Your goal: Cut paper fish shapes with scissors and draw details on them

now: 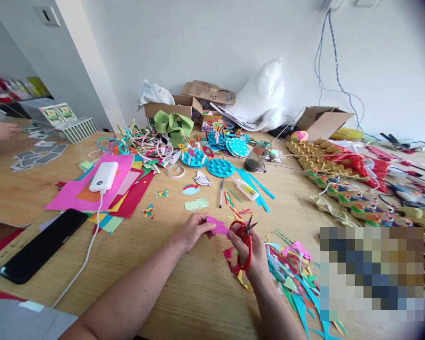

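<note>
A small pink paper cutout (218,227) is pinched at its left end by my left hand (197,231). My right hand (254,252) has red-handled scissors (247,245) hooked on it, their dark blades slightly apart and pointing up and away. The right fingertips reach the right end of the pink cutout. Beyond my hands lie a green paper piece with a drawn outline (196,203), a blue, white and red paper fish (191,189) and a white fish cutout with black lines (202,179). A pen (221,194) and a glue bottle (247,189) lie to their right.
Coloured paper scraps (293,278) pile up right of my right hand. At left are a black phone (44,245), a white power bank (104,176) with a cable, and stacked coloured sheets (67,191). A glass jar (258,156) stands farther back. Another person's hand (2,131) shows far left.
</note>
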Motion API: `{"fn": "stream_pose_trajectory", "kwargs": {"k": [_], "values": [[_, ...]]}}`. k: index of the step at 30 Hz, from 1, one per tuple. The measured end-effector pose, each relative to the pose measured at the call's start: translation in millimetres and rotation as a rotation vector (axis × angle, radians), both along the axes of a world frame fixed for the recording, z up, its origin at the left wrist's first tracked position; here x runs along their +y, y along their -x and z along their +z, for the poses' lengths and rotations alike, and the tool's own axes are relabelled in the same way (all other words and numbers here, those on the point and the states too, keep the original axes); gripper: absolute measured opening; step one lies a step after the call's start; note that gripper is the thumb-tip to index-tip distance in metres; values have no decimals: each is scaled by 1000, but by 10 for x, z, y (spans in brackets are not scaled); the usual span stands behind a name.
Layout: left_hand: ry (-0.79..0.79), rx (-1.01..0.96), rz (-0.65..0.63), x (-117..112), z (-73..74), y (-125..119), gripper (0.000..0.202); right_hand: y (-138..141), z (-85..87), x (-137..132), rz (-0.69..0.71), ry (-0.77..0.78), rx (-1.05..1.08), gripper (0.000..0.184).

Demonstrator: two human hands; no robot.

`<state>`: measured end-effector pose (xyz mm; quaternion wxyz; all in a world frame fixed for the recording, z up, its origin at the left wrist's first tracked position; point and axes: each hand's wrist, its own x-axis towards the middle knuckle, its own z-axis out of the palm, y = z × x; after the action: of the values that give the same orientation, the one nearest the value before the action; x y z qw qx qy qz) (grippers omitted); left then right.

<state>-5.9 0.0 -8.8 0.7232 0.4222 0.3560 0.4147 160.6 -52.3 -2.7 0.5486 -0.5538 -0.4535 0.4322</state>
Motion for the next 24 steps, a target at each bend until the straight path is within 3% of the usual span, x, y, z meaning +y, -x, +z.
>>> {"fn": "stream_pose_trajectory", "kwargs": {"k": [10, 19, 24], "values": [[-36, -4, 23, 3, 3, 1, 29, 0, 36, -5, -4, 21, -53, 37], [-16, 20, -63, -4, -81, -13, 27, 2, 19, -8, -110, 7, 18, 38], [-56, 12, 1, -6, -54, -26, 26, 41, 44, -12, -85, -6, -9, 37]]}}
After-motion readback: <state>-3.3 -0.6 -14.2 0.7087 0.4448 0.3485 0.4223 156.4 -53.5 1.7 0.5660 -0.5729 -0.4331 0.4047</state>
